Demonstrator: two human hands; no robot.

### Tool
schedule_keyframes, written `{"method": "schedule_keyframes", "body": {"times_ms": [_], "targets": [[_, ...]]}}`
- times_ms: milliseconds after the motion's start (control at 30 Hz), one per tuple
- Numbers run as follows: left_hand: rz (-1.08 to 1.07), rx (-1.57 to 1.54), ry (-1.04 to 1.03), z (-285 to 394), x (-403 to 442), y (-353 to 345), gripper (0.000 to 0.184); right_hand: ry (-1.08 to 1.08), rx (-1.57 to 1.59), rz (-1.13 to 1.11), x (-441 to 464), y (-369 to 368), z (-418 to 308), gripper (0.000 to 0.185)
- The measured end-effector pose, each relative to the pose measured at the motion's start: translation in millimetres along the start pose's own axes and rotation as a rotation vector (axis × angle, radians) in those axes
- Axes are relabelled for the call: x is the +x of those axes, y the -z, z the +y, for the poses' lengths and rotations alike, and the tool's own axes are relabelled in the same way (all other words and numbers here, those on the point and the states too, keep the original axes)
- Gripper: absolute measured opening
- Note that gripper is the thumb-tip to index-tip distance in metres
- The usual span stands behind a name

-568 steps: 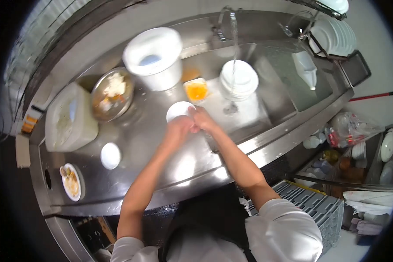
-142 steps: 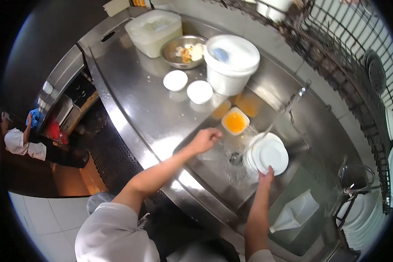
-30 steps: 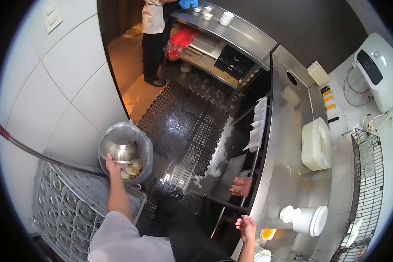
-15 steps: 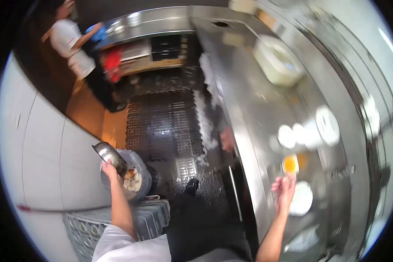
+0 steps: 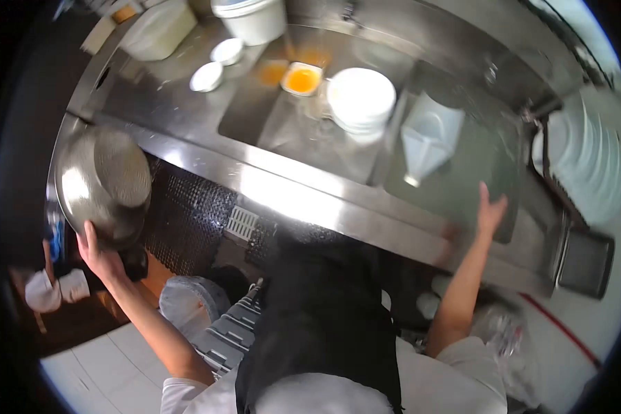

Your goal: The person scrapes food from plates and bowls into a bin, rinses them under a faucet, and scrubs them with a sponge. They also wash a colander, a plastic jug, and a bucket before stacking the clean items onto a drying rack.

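My left hand grips the rim of a large metal bowl, which is tipped on its side near the counter's left end, its rounded underside showing. Over the right sink basin, filled with cloudy water, my right hand is held with fingers apart and nothing in them. A translucent plastic jug lies in that basin, left of my right hand. In the basin beside it are a stack of white dishes and a small square dish of orange liquid.
Two small white bowls, a white bucket and a pale tub stand on the counter. White plates stand in a rack at right. A lined bin is below left. Another person is at far left.
My view has swung right toward the sinks. My left hand has brought the metal bowl from the bin up to the counter's left end. My right hand has moved from the orange dish to the right basin.
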State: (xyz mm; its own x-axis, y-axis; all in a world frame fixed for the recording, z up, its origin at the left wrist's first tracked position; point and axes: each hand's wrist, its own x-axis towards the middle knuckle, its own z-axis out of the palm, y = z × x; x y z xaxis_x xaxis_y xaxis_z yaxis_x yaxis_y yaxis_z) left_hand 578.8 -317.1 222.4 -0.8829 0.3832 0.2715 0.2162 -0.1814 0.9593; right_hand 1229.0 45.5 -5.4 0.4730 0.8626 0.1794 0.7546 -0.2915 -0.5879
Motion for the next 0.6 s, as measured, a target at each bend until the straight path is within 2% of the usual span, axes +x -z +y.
{"method": "schedule_keyframes", "body": {"times_ms": [67,100,167,200,233,267,300,400,433,467,533,567,600], "targets": [[-0.135,-0.070,-0.041,-18.1,23.6,-36.8,0.025,-0.056,0.239,-0.027,-0.2,-28.3,-1.9,0.081],[-0.106,-0.092,-0.059,-13.7,17.8,-86.1,0.022,-0.064,0.307,-0.013,-8.7,-38.0,-17.8,0.073],[-0.265,-0.121,-0.109,-17.0,13.4,-161.5,0.019,-0.069,0.357,0.113,-45.0,-35.1,-84.3,0.056],[-0.273,-0.136,-0.092,-23.4,9.3,-197.3,0.017,-0.028,0.435,-0.004,-62.8,-44.4,-110.7,0.052],[-0.260,-0.111,-0.052,-28.3,0.7,-234.1,0.015,0.026,0.305,-0.061,-74.3,-69.1,-126.1,0.053],[-0.323,-0.101,-0.043,-41.9,-0.4,-263.2,0.014,-0.038,0.332,-0.141,-83.2,-83.1,-141.0,0.057],[-0.364,-0.100,-0.013,-66.9,4.5,-286.0,0.013,-0.137,0.301,-0.147,-87.6,-86.4,-156.8,0.053],[-0.300,-0.206,0.248,-104.6,-14.1,-359.8,0.012,-0.172,0.777,-0.365,-60.6,-153.6,-132.8,0.043],[-0.321,-0.199,0.277,-99.7,-29.9,-376.9,0.012,-0.279,0.926,-0.511,-43.4,-176.9,-115.0,0.041],[-0.337,-0.195,0.306,-94.8,-40.8,-390.0,0.013,-0.466,1.075,-0.559,-28.5,-169.4,-107.5,0.048],[-0.417,-0.252,0.390,-137.0,-29.1,-402.5,0.013,-0.884,1.387,-0.674,-2.3,-156.1,-79.1,0.068],[-0.386,-0.326,0.437,-136.5,-37.2,-408.4,0.013,-0.962,1.438,-0.762,6.1,-142.6,-72.0,0.078],[-0.363,-0.400,0.480,-134.8,-41.9,-415.6,0.014,-0.990,1.507,-0.769,10.4,-134.6,-69.3,0.079]]}}
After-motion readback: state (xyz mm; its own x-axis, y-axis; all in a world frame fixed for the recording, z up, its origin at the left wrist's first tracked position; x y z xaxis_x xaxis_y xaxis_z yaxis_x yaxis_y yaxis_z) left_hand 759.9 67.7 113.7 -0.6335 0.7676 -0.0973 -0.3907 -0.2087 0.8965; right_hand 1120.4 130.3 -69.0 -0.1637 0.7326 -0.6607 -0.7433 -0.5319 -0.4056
